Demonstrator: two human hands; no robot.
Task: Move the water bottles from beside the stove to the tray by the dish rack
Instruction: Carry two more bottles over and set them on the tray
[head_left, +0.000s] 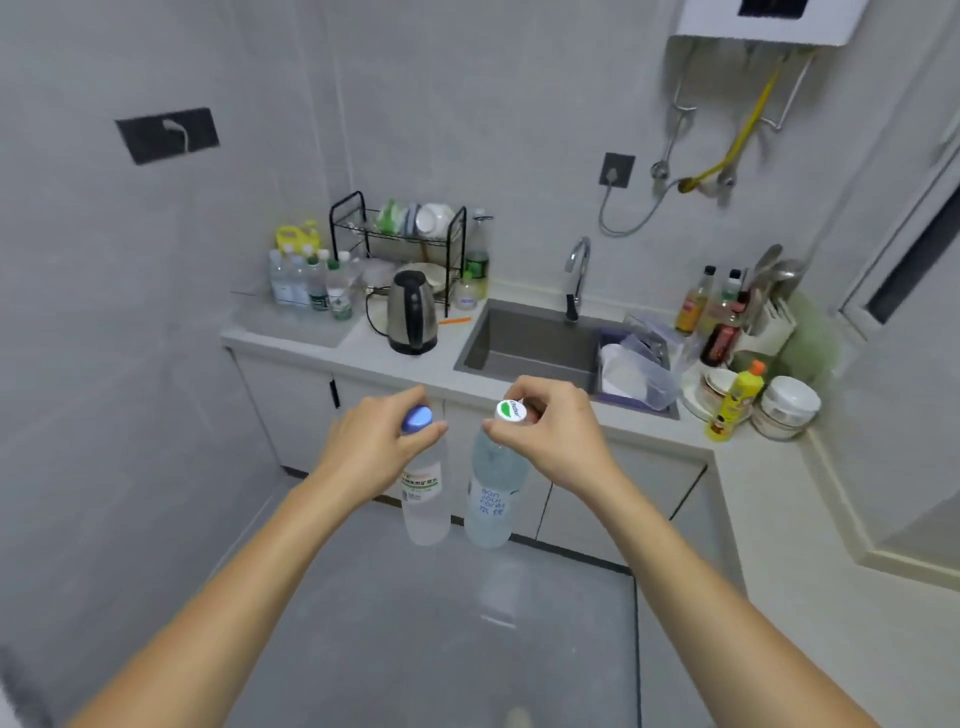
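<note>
The left hand (371, 441) pinches a clear blue-capped plastic bottle (425, 491) by the neck, the right hand (553, 434) a white-capped one (491, 499), both hanging over the floor at 6 o'clock of the grey steel sink (524, 343).

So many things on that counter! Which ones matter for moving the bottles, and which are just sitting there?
Part of the job:
- blue-capped bottle, held by the left hand
- white-capped bottle, held by the right hand
- bottles already by the dish rack
- dish rack

Just sitting there:
- kettle
- sink
- faucet
- yellow detergent bottle
- stacked bowls
</note>
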